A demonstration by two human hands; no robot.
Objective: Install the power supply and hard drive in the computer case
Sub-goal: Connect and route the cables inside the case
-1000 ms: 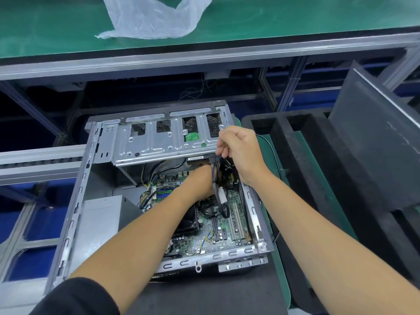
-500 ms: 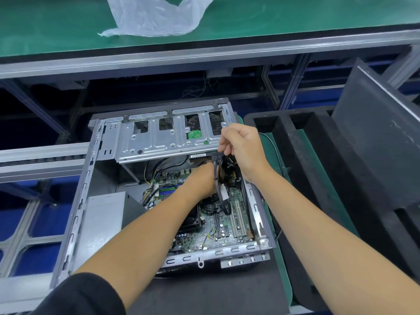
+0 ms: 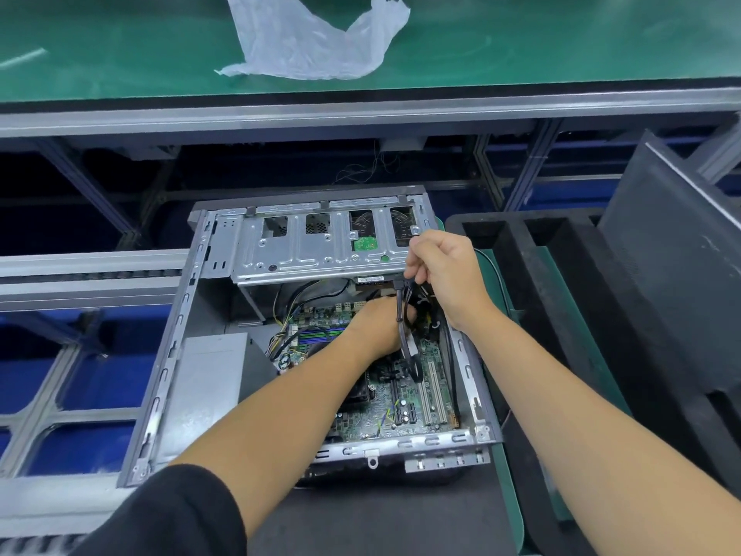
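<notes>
An open grey computer case lies on its side on a dark mat. The silver power supply sits in its left part beside the motherboard. A metal drive cage spans the far end, and the hard drive's green board shows through a cutout. My right hand pinches a black cable at the cage's near right edge. My left hand reaches under the cage, its fingers hidden.
Black foam packing and a dark case side panel stand to the right. A clear plastic bag lies on the green bench behind. A grey conveyor rail runs along the left.
Both hands stay at the cage's right end with the cable; only the view has shifted slightly.
</notes>
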